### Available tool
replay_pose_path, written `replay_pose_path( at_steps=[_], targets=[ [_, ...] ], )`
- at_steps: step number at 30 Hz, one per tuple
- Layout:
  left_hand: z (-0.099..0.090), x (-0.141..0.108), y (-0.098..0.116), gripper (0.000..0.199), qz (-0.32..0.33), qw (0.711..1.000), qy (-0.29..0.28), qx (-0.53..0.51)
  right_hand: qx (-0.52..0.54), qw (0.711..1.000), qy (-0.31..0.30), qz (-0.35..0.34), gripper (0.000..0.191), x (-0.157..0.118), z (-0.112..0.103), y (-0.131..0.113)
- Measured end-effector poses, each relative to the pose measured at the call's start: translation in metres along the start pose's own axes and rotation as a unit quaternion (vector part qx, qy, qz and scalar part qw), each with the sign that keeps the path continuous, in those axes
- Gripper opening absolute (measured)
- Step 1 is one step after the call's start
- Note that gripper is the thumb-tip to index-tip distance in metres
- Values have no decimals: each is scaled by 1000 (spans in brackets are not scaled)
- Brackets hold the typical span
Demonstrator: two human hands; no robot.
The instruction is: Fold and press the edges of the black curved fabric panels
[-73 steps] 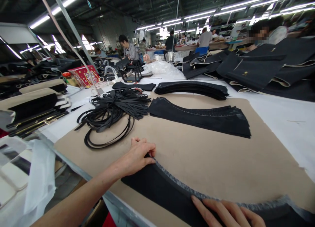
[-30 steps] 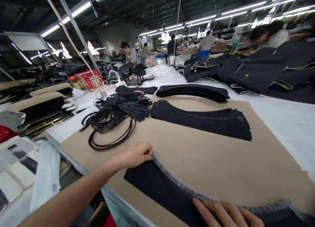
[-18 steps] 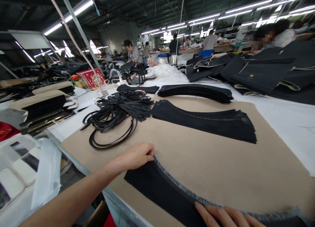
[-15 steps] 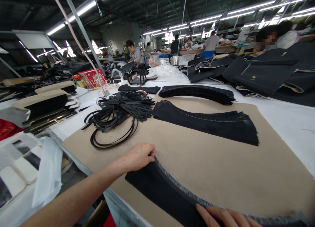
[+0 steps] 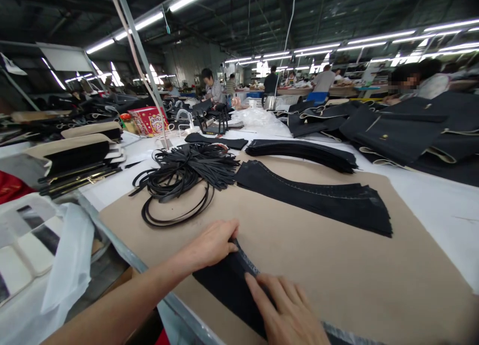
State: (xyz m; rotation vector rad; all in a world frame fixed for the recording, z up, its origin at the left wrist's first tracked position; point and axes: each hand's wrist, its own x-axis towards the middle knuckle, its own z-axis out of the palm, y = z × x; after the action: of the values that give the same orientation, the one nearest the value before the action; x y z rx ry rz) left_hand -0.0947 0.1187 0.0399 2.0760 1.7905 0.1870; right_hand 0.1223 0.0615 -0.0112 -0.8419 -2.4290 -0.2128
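Note:
A curved black fabric piece (image 5: 228, 285) with a grey, rough-looking strip along its upper edge lies on the brown board at the near side. My left hand (image 5: 215, 242) is closed in a pinch on its far upper corner. Fingers stretched out, my right hand (image 5: 286, 310) lies flat along the same curved edge and covers its middle part. Beyond my hands rests a stack of curved black pieces (image 5: 318, 200) with a pale line along the top edge. Left of that stack is a bundle of thin black strips (image 5: 190, 170), some coiled into loops.
The brown board (image 5: 337, 280) lies on a white table. Farther back are another black stack (image 5: 299, 153) and a heap of dark panels (image 5: 404, 130) at right. A red box (image 5: 149, 120) and beige-topped pieces (image 5: 75, 148) stand at left. Several people work in the background.
My right hand has slid left and away from me along the curved edge, closer to my left hand. The left hand keeps its pinch on the corner. The view has shifted slightly.

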Motion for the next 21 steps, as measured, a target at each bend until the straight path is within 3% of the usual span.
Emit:
replay_pose_path(
  at_steps=[5,8,11,14,17,21],
  targets=[
    [-2,0,-4,33,-15,999,38,3,-36,998,-24,41,46,9,28,-10],
    [-3,-2,-8,35,-18,998,66,-9,-35,998,-37,47,49,5,29,-9],
    [-2,-10,-13,21,-13,995,95,-29,-27,998,-21,53,47,5,27,-8],
    [4,-24,-21,9,51,989,129,-58,-30,998,-9,63,44,6,28,-10],
    [15,-36,-33,20,143,976,153,-64,-36,997,-13,66,42,5,30,-13],
    [25,-41,-43,30,191,968,162,-7,-40,998,-7,50,38,5,32,-13]
  ],
)
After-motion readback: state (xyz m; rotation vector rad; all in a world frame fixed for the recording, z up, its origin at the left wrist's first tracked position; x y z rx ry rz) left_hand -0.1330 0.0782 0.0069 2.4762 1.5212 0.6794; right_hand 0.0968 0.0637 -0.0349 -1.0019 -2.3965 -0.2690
